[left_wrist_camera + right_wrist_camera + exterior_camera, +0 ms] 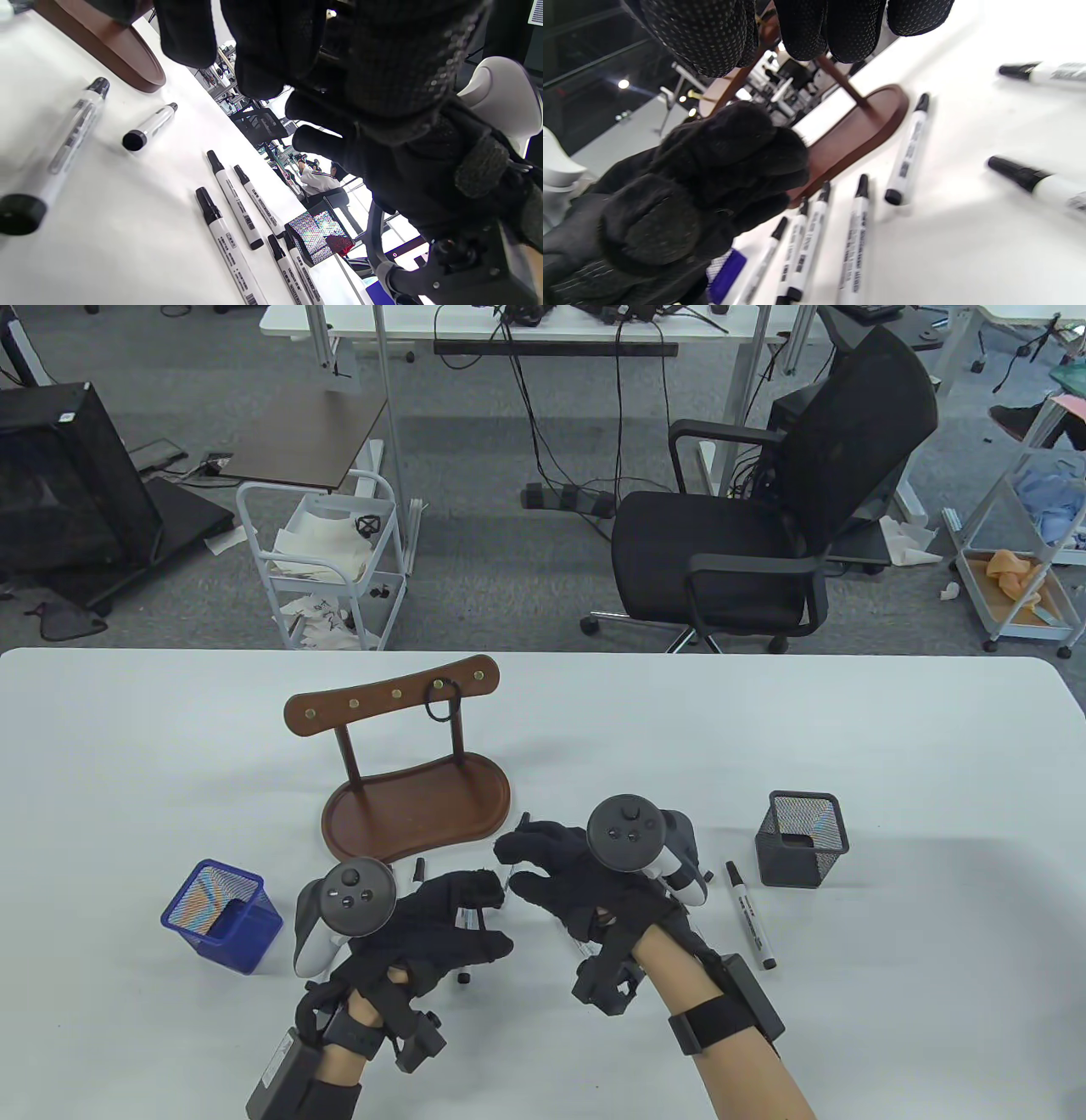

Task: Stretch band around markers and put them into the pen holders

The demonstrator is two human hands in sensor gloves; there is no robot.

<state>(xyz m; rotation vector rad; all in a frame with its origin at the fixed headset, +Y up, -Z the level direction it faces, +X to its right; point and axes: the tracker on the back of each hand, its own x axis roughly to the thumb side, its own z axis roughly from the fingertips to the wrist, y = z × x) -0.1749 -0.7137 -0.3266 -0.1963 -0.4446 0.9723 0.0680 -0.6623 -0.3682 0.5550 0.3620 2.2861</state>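
A white table point(848, 746) carries a brown wooden hook stand point(416, 806) with a black elastic band point(444, 702) hanging from one peg. A blue mesh pen holder point(222, 916) stands left, a black mesh pen holder point(802, 838) right. The gloved left hand point(441, 929) and right hand point(568, 882) hover with fingers curled, empty, over black-capped white markers point(855, 237) lying on the table.

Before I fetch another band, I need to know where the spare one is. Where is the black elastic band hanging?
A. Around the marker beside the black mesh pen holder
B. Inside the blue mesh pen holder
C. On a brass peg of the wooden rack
C: the black elastic band loops from a brass peg on the brown wooden rack.
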